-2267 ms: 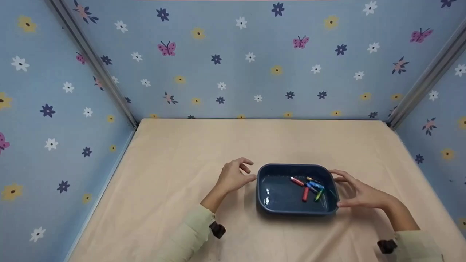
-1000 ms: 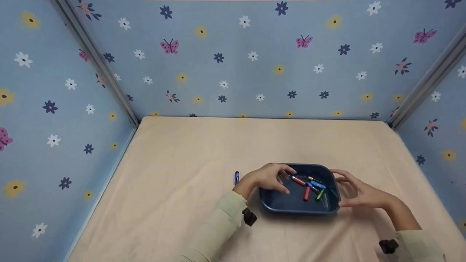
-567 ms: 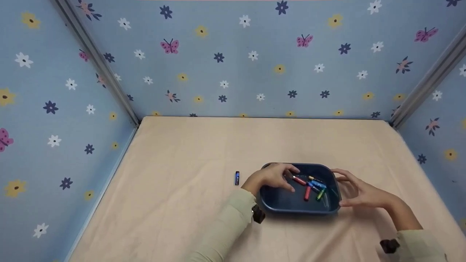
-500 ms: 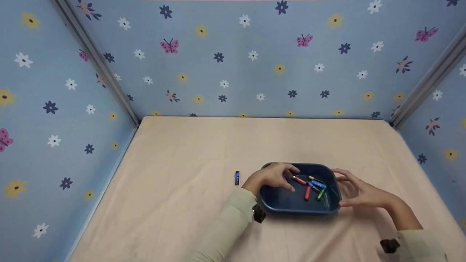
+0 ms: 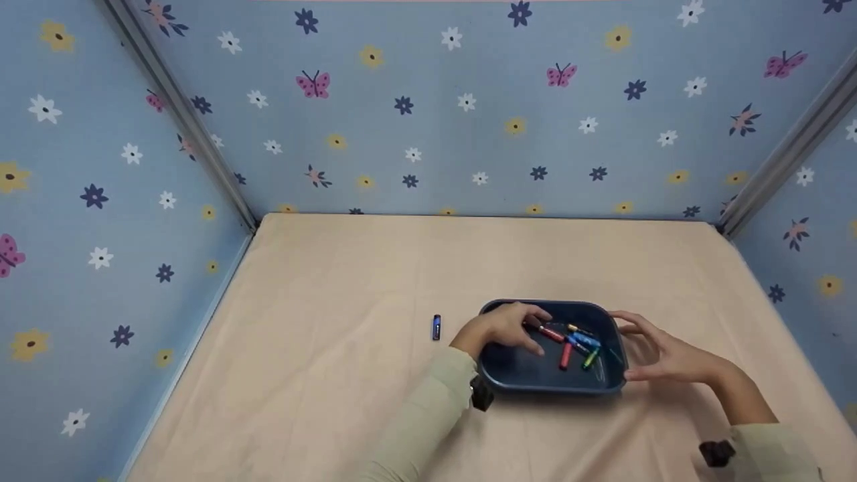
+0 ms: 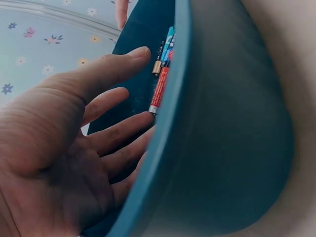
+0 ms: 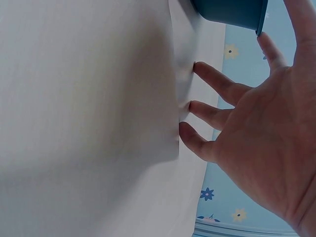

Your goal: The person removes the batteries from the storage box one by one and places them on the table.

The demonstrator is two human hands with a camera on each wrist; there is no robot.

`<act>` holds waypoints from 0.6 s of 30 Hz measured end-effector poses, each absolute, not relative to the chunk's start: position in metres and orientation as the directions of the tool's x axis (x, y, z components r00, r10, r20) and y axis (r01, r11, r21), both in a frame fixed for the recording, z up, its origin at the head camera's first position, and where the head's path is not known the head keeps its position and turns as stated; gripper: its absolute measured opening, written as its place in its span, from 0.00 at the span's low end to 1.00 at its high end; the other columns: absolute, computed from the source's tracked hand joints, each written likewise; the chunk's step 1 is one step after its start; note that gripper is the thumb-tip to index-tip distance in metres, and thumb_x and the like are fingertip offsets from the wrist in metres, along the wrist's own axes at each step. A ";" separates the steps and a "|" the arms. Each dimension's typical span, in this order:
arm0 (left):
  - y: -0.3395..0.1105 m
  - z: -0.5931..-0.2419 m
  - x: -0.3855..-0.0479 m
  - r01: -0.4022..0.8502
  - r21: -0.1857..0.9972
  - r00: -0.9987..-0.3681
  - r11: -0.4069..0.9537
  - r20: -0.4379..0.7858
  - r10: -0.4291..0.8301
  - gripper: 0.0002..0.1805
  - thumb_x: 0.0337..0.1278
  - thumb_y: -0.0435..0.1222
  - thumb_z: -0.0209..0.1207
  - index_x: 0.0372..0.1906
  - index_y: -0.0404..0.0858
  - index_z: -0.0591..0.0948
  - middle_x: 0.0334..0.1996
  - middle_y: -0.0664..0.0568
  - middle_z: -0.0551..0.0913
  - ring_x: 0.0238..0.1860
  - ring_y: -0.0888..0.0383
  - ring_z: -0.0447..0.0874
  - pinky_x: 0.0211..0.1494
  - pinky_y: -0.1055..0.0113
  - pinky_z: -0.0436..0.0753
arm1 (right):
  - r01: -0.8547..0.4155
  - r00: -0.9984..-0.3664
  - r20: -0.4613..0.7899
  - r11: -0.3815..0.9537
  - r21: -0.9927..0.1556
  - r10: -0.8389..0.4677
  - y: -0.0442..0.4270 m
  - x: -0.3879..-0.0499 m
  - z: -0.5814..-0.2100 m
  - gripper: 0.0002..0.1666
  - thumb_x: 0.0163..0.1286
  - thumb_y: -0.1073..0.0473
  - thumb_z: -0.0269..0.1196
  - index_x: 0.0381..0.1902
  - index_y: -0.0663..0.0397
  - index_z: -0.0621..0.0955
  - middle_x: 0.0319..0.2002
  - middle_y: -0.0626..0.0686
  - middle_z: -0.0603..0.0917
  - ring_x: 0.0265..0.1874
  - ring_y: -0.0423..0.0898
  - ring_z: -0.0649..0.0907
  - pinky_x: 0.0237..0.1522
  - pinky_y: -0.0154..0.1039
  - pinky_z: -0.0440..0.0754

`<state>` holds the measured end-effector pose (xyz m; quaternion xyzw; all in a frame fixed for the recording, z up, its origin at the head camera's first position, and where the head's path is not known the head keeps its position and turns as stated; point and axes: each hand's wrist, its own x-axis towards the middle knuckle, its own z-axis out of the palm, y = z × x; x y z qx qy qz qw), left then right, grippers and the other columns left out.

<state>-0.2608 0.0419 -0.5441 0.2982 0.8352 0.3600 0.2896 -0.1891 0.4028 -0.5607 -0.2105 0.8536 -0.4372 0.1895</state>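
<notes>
A dark blue rectangular bin (image 5: 522,388) stands on the cloth-covered table. Several coloured batteries lie inside it, among them a red battery (image 5: 564,356), a green battery (image 5: 590,358) and a blue battery (image 5: 586,339). My left hand (image 5: 510,327) reaches over the bin's left rim, thumb and fingers spread and loosely bent, with nothing between them. In the left wrist view, its fingertips are close to the silver end of another red battery (image 6: 158,91); contact is unclear. My right hand (image 5: 673,355) spans the bin's right side, spread fingertips at the rim.
One dark blue battery (image 5: 436,327) is on the table (image 5: 335,375), left of the bin. Flower-patterned panels (image 5: 469,134) border the table at the back and on both sides.
My left hand has moved right, from beside the bin to inside it. The dark blue battery on the table came into sight behind it. My right hand stays at the bin's side.
</notes>
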 end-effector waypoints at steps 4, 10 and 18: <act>0.043 -0.544 -0.260 0.286 0.757 -0.658 0.588 -0.290 0.694 0.39 0.67 0.38 0.79 0.80 0.43 0.79 0.75 0.42 0.86 0.79 0.50 0.82 0.85 0.61 0.76 | -0.190 -0.842 -0.141 0.530 -0.826 -0.521 0.403 -0.189 -0.561 0.61 0.68 0.61 0.80 0.91 0.41 0.60 0.86 0.66 0.65 0.70 0.18 0.68 0.70 0.94 0.47; 0.047 -0.545 -0.259 0.282 0.731 -0.653 0.621 -0.328 0.683 0.38 0.68 0.39 0.78 0.80 0.44 0.79 0.70 0.45 0.89 0.74 0.53 0.86 0.81 0.63 0.79 | -0.184 -0.841 -0.144 0.526 -0.830 -0.521 0.403 -0.189 -0.562 0.61 0.68 0.62 0.80 0.91 0.41 0.60 0.86 0.66 0.65 0.70 0.18 0.68 0.70 0.95 0.45; 0.049 -0.543 -0.263 0.322 0.710 -0.586 0.626 -0.371 0.721 0.36 0.71 0.37 0.76 0.81 0.46 0.79 0.66 0.45 0.92 0.69 0.53 0.89 0.77 0.63 0.82 | -0.190 -0.837 -0.138 0.517 -0.834 -0.530 0.402 -0.189 -0.560 0.61 0.69 0.62 0.79 0.91 0.43 0.59 0.86 0.68 0.65 0.70 0.18 0.68 0.70 0.95 0.45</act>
